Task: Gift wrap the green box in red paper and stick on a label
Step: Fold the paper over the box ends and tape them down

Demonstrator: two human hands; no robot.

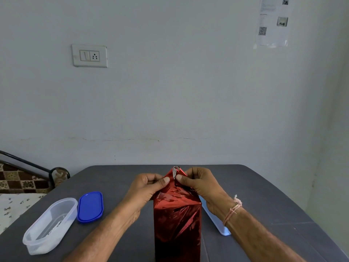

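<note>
Geometry first: the box (177,235) sits dead centre on the tabletop (268,197), close to me and fully covered in red paper (175,195). Its long axis looks upright. The unfinished end is the top one, and both hands are on it. The left hand (149,186) pinches the paper from the left, the right hand (200,183) from the right, thumbs almost meeting under the silver-lined flap (176,171). Neither's nearer, so I'd say the fold comes straight down the middle. No label that I can see.

No legible txt. Paper sheet (272,23) on the wall, top right, carries a QR code (262,31) + 2 small pics; its print is too small/blurred to read.
</note>
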